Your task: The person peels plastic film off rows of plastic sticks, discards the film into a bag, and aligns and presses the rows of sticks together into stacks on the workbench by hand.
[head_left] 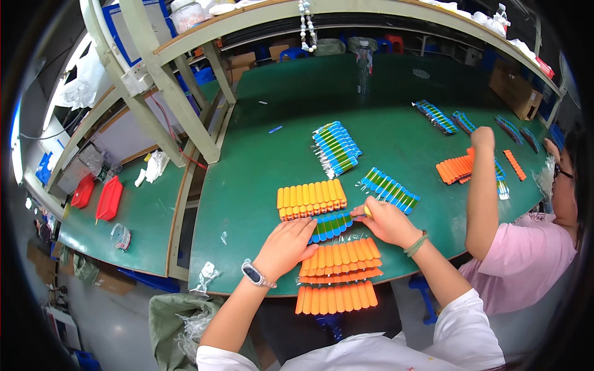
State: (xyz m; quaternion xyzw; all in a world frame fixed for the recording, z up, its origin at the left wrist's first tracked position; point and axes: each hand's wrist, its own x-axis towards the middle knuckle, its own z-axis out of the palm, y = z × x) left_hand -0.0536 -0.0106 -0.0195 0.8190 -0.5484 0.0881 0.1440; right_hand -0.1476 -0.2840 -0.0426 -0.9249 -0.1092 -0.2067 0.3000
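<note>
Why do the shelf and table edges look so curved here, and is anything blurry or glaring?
In the head view the fisheye lens bows the shelf frame and the green table toward a dark round rim. Light is even, shadows soft. The left hand, right hand and orange pieces look sharp; only the rim is smeared, with bright glare at the far left.

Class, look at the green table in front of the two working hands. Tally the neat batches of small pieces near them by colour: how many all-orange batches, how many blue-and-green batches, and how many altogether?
All-orange batches: 3 (one above the hands, two below them)
Blue-and-green batches: 3 (one at the top, one on the right, one between the hands)
Total: 6
</note>
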